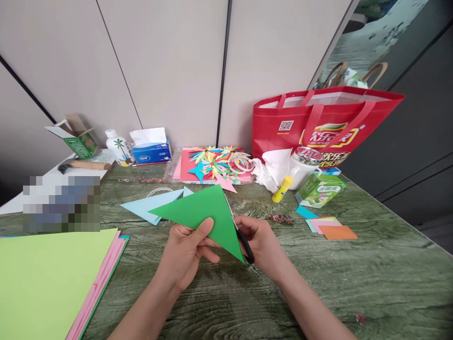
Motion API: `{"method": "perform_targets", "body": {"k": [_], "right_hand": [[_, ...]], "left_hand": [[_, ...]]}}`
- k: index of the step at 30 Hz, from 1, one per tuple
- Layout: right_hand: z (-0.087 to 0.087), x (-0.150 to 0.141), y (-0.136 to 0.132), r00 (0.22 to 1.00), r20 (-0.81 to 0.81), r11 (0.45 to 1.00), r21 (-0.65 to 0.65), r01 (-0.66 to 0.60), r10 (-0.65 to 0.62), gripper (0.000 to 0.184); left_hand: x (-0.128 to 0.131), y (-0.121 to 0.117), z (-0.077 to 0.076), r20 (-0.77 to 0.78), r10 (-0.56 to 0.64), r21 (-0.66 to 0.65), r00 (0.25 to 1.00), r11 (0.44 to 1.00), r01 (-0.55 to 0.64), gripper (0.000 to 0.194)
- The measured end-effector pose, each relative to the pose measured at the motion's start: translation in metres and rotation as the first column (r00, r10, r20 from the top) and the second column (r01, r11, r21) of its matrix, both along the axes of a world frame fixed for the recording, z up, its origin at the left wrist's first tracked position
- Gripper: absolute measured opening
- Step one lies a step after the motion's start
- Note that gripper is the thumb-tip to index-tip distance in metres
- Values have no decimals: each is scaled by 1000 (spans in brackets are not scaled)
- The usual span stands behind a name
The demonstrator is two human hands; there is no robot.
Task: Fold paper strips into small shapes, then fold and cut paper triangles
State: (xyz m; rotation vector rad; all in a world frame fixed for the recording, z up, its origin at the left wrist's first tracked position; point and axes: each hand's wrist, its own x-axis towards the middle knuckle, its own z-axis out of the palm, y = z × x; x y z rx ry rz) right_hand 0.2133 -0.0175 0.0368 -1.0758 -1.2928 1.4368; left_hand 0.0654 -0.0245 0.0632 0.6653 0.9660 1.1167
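Note:
A green paper triangle (208, 212) is pinched in my left hand (187, 255), the thumb flat on its top face and the fingers beneath. My right hand (262, 241) grips a pair of scissors (247, 245) by the black handles. The blades run along the triangle's right edge and are partly hidden by the paper, so I cannot tell how far apart they are. Just behind the green triangle lies a folded light blue paper (145, 208), partly covered by it.
Coloured sheets (49, 278) are stacked at the left. Folded paper stars (214, 165) lie at the back, near a glue stick (283, 189), a white mug (300, 170) and a green carton (320, 190). Small paper pieces (338, 232) lie to the right, a red bag (283, 125) behind.

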Motion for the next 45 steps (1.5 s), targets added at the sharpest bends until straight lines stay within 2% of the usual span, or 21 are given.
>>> {"method": "perform_targets", "body": {"k": [8,16,27,34,38,41,45], "right_hand": [[7,3,1,995,-36,996,-19,-89,88,33],[12,6,1,980,-51,981,-5,-194,193,38],[9,5,2,991,-14,991,-1,-134,134,36],[6,5,1,997,-3,997,-32,-76,76,29],[10,4,1,995,-29,995,-30,-93,92,32],[14,4,1,990,-54,991,-25,-132,131,36],[15,4,1,989,-77,989,-76,-130,124,37]], "left_hand": [[-1,1,-2,26,-34,-1,999,999,34,24],[-3,2,-3,66,-72,-35,995,997,74,26],[-3,3,0,33,-104,-55,994,993,106,26],[-4,3,-1,64,-112,-73,992,990,117,25],[-4,2,-1,95,-114,-68,989,990,121,21],[-4,2,0,73,-83,-42,994,995,87,21],[-6,4,0,33,43,5,999,999,-43,21]]}}
